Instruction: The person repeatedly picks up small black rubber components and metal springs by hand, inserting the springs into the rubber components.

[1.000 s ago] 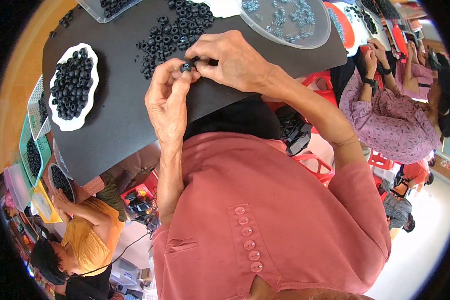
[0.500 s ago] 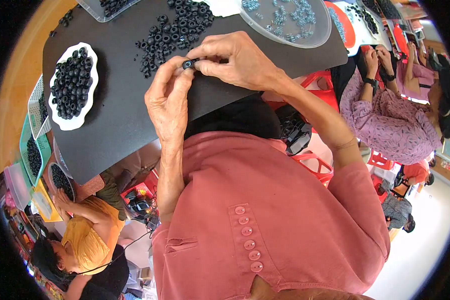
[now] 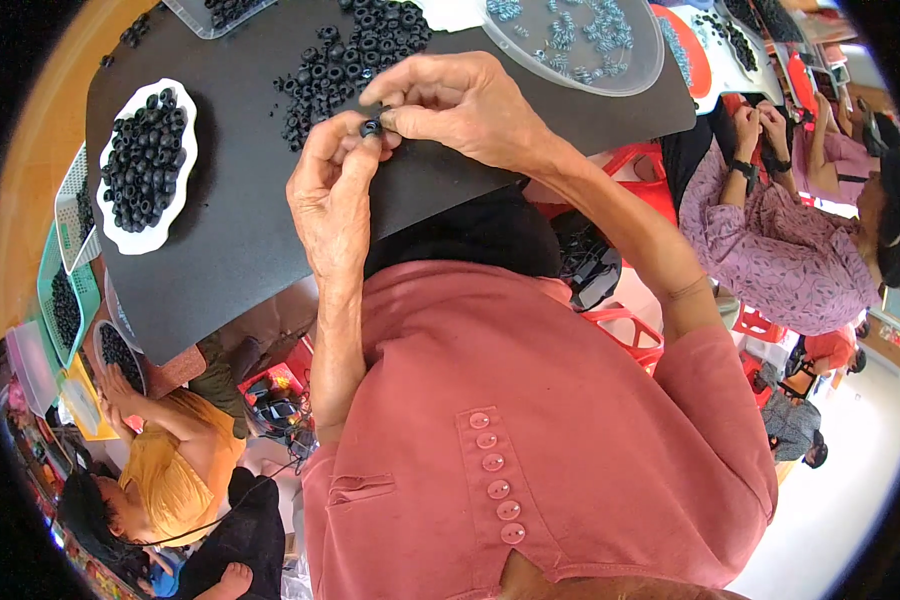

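Note:
My left hand (image 3: 335, 195) pinches a small black round plastic part (image 3: 371, 128) between thumb and forefinger, over the near edge of a pile of like parts. The part's ring-shaped end with a hole faces up. My right hand (image 3: 480, 112) is close against it from the right, its thumb tip beside the part and its forefinger curled above. A dark bit shows between those right fingertips, too small to name. The pile of black plastic parts (image 3: 345, 70) lies loose on the dark tabletop (image 3: 245, 215). A round clear tray (image 3: 642, 75) holds small bluish metal springs (image 3: 610, 30).
At the left a white scalloped dish (image 3: 142, 240) is heaped with black parts. A clear container (image 3: 205, 22) sits at the far left edge. Baskets (image 3: 88, 290) stand beyond the table's left side. One person in yellow (image 3: 185, 460) and one in purple (image 3: 770, 240) work nearby.
My right forefinger has lifted slightly and spread from the thumb. The black part has shifted a little left in my left fingers, which have closed in around it.

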A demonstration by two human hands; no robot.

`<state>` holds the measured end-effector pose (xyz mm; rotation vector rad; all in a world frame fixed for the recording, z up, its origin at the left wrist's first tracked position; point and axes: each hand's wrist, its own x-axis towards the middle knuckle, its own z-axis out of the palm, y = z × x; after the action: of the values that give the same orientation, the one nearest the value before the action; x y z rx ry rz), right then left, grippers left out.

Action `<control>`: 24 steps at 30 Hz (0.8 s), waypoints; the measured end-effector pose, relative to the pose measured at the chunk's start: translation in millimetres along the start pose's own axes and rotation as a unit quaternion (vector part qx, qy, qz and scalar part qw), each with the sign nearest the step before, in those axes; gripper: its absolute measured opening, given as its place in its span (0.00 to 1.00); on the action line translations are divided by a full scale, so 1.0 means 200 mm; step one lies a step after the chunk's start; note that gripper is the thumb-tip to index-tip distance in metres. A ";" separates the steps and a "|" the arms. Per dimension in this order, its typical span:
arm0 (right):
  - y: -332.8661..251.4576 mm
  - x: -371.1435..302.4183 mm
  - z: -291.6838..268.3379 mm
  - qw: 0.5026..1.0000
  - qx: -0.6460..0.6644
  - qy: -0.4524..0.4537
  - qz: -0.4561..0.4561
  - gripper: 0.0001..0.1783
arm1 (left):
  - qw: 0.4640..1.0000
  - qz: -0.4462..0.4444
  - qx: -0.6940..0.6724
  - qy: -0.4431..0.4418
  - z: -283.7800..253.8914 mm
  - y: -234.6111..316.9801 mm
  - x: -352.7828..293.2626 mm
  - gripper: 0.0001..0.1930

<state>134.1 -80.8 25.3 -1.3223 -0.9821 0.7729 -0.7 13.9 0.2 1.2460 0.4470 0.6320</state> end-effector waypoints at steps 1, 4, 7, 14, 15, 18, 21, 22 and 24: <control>-0.02 0.00 0.00 1.000 -0.018 -0.002 0.004 0.08 | 1.000 0.004 0.001 -0.005 -0.01 -0.01 0.00 0.10; -0.03 0.02 -0.02 0.999 -0.037 -0.030 -0.010 0.07 | 1.000 0.000 -0.002 -0.005 -0.01 -0.01 0.00 0.10; -0.02 0.03 -0.05 0.997 -0.061 -0.039 -0.002 0.07 | 1.000 -0.008 -0.006 -0.003 0.00 0.00 0.00 0.10; -0.01 0.02 -0.03 0.991 -0.124 -0.047 -0.006 0.07 | 0.999 -0.010 0.046 0.000 -0.01 -0.02 0.00 0.11; -0.03 0.02 -0.02 0.988 -0.147 -0.045 -0.016 0.06 | 0.999 -0.010 0.046 0.002 -0.02 -0.02 0.00 0.11; -0.02 0.04 -0.02 0.980 -0.189 -0.029 -0.056 0.06 | 0.999 0.001 0.037 0.006 -0.02 -0.03 0.00 0.11; -0.02 0.04 -0.01 0.980 -0.180 -0.009 -0.082 0.07 | 0.999 0.009 0.042 -0.007 -0.01 -0.02 0.01 0.10; -0.01 0.04 0.00 0.985 -0.152 -0.004 -0.078 0.07 | 0.999 0.003 0.046 -0.006 -0.01 -0.02 0.01 0.10; 0.00 0.05 0.00 0.987 -0.146 -0.005 -0.072 0.07 | 0.999 -0.002 0.050 -0.006 -0.01 -0.02 0.01 0.10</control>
<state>138.6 -72.3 26.9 -1.4792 -1.2196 0.5387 0.3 17.3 -4.1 1.3423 0.4760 0.6047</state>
